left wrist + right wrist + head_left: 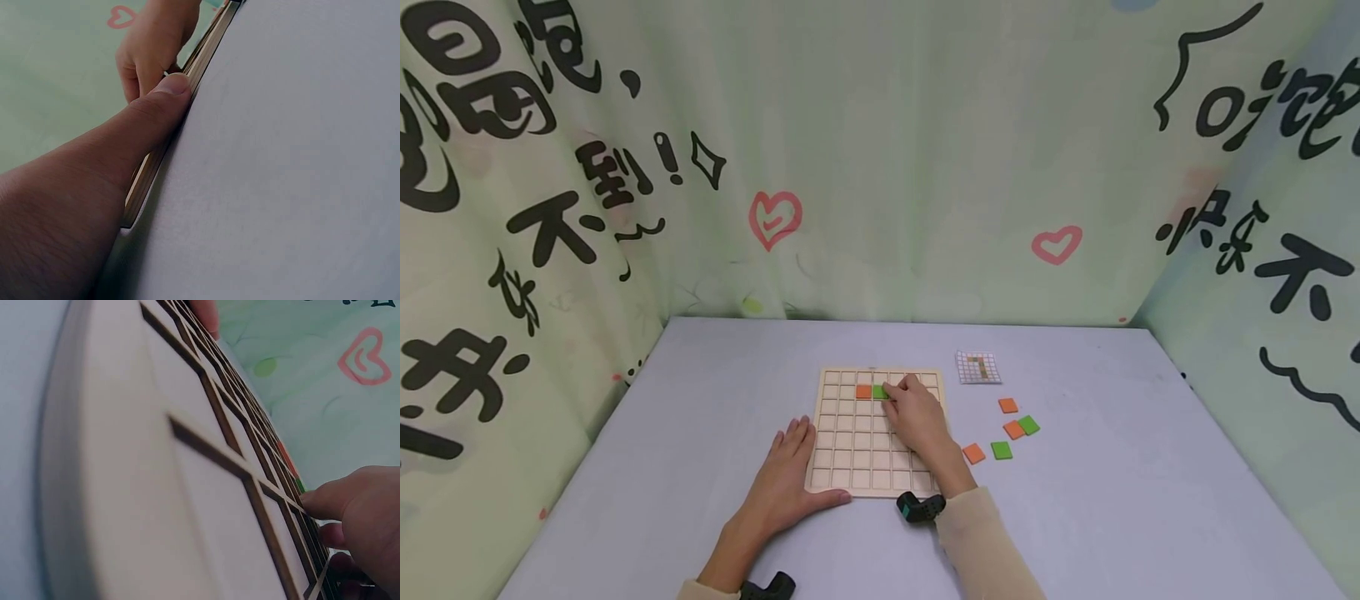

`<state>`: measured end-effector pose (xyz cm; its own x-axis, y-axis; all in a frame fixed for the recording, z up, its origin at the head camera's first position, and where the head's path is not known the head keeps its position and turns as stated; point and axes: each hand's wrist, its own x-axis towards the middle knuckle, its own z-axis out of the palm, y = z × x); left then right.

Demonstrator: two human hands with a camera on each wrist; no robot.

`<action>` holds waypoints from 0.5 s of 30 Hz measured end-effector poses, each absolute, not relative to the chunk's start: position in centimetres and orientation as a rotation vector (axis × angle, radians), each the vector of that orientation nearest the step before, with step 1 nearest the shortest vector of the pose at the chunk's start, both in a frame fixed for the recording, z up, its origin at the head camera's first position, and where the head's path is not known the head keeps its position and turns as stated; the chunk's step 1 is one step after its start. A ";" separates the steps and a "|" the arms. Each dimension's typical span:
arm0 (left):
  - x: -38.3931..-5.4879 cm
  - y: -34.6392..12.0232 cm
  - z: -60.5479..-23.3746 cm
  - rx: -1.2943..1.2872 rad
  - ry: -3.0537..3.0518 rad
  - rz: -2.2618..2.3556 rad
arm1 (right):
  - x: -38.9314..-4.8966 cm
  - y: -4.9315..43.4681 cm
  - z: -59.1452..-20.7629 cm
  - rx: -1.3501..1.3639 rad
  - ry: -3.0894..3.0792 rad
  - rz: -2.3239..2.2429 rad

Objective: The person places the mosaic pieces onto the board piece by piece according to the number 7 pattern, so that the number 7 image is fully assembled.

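A light wooden grid board [842,458] lies on the table, with an orange tile [864,392] and a green tile [879,392] side by side in a row near its far edge. My right hand [917,417] reaches over the board, fingertips at the right part of the green tile; how far they wrap it is partly hidden. In the right wrist view a fingertip [307,499] meets that green tile's edge. Along the board's left side rests my left hand [790,471], fingers extended, thumb at the near edge. The left wrist view has this thumb [172,86] against the board's side.
Right of the board lie loose tiles: an orange one [1008,405], a touching orange [1013,430] and green [1029,425] pair, another orange [973,453] and another green [1002,450]. A small pattern card [978,367] sits behind them. Printed curtains [910,167] enclose the white table [1112,500].
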<state>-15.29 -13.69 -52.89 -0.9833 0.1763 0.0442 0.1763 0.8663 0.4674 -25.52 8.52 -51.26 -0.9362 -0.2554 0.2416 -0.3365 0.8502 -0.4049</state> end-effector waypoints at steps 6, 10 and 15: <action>-15.2 -13.7 -52.9 -0.282 -3.039 -0.767 | -25.5 8.5 -51.3 0.456 -2.855 0.679; -15.2 -13.8 -52.9 -0.278 -3.037 -0.771 | -25.4 8.5 -51.2 0.455 -2.860 0.681; -15.2 -13.8 -53.0 -0.274 -3.036 -0.771 | -25.4 8.6 -50.9 0.461 -2.865 0.701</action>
<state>-15.25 -13.80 -52.97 -0.9848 0.1690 0.0405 0.1678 0.8645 0.4738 -25.40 8.62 -50.88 -0.9405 -0.2577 0.2216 -0.3309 0.8431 -0.4238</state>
